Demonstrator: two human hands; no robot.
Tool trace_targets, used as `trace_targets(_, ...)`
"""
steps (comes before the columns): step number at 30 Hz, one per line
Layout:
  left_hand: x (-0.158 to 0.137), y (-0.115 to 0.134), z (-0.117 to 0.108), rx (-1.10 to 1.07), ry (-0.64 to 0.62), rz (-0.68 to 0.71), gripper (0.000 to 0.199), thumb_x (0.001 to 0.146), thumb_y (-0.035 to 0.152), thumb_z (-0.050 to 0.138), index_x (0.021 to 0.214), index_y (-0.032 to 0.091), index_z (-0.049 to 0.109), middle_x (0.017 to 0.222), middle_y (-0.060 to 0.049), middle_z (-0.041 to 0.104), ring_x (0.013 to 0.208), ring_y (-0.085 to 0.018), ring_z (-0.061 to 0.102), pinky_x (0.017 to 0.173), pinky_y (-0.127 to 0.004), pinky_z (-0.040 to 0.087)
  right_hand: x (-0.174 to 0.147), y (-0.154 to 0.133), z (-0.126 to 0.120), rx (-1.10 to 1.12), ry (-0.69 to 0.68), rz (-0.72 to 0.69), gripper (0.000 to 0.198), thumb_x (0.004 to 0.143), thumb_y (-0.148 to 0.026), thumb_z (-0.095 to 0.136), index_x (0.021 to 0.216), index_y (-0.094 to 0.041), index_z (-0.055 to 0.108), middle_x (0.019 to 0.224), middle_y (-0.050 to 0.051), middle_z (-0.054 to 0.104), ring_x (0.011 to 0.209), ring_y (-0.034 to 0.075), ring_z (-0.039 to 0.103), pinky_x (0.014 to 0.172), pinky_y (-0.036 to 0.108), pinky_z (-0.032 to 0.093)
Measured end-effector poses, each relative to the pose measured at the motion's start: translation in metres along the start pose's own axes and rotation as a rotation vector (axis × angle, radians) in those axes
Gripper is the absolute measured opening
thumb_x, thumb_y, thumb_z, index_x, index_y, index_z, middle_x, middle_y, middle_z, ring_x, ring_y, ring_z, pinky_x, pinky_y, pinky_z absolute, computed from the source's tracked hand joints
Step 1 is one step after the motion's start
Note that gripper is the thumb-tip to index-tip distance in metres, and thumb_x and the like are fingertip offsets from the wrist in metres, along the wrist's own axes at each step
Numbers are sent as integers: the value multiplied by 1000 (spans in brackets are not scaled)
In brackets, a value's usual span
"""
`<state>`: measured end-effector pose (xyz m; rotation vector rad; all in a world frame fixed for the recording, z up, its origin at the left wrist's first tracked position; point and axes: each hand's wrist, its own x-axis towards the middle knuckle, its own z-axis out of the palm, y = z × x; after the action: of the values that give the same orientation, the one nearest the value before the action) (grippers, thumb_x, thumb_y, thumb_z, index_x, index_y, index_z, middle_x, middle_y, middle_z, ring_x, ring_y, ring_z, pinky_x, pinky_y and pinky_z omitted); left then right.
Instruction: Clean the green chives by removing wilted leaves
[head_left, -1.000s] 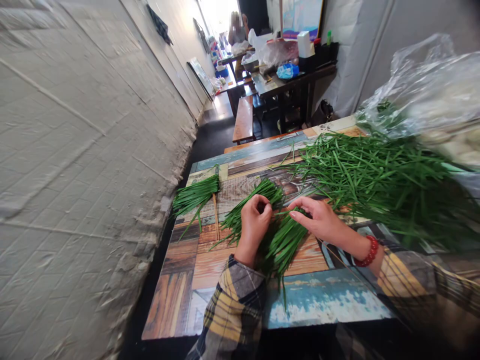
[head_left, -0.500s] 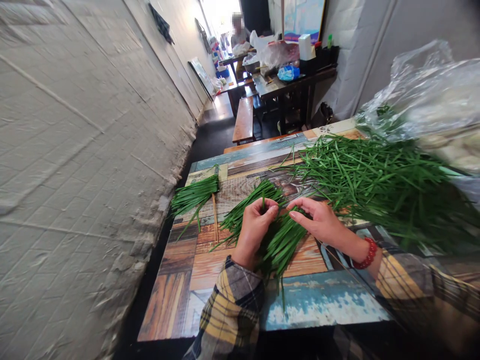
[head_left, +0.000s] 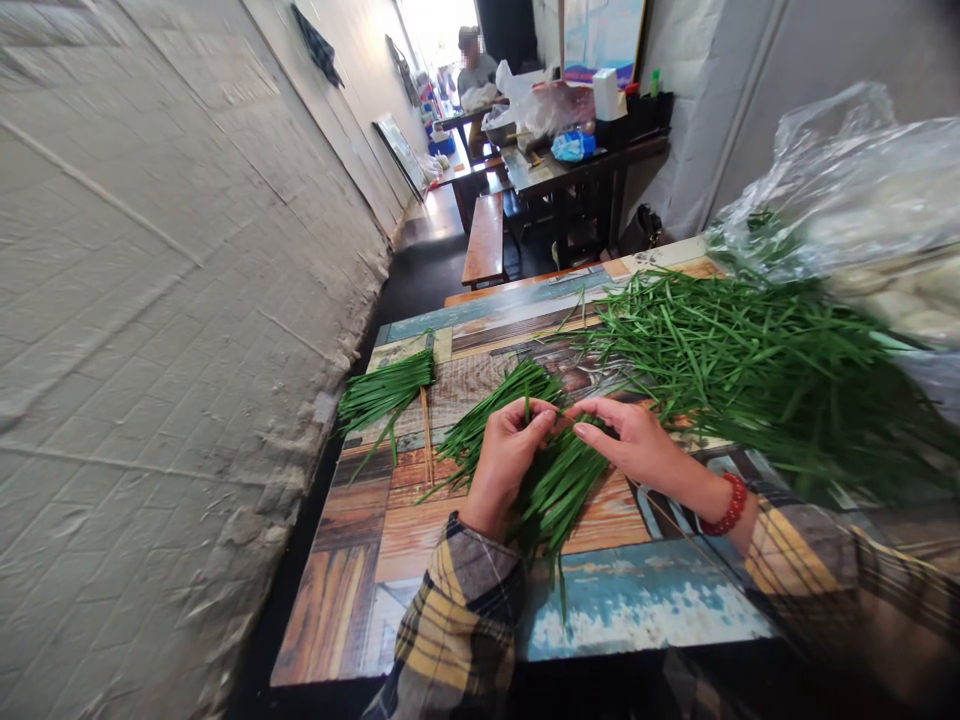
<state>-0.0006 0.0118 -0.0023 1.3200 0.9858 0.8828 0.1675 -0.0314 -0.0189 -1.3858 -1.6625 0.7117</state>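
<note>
Head view: both hands' fingers [head_left: 541, 424] pinching chives [head_left: 559, 485]

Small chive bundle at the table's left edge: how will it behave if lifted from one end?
The chive bundle would probably droop: its leaves are long, thin and flat. It looks light, since it is only a small sheaf. It may shed blades, as a few already splay loose over the table and no tie is visible.

A small chive bundle [head_left: 386, 392] lies left of the big chive heap [head_left: 757, 365] on the table [head_left: 645, 610].
</note>
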Motion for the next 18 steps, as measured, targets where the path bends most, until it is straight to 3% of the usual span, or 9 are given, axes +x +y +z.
trace_targets(5,0,3,2,-52,-41,-1,23,74,30,68,89,15,60,60,5,54,47,-4,41,48,-18,31,-1,2,1,6,28,-22,22,84,-27,54,99,-18,67,82,2,71,71,16,62,68,26,46)
trace_targets(12,-1,5,5,38,-10,29,19,77,30,63,72,14,54,60,4,53,48,-4,41,48,-18,31,-1,1,2,5,38,-20,22,84,-27,55,99,-18,68,82,2,71,72,16,63,69,26,48)
trace_targets(18,-2,6,7,137,-3,25,17,73,28,66,71,13,58,62,3,52,52,-5,41,50,-19,32,-1,-1,0,19,36,-15,22,84,-28,55,99,-19,68,85,2,71,72,16,63,68,26,47)
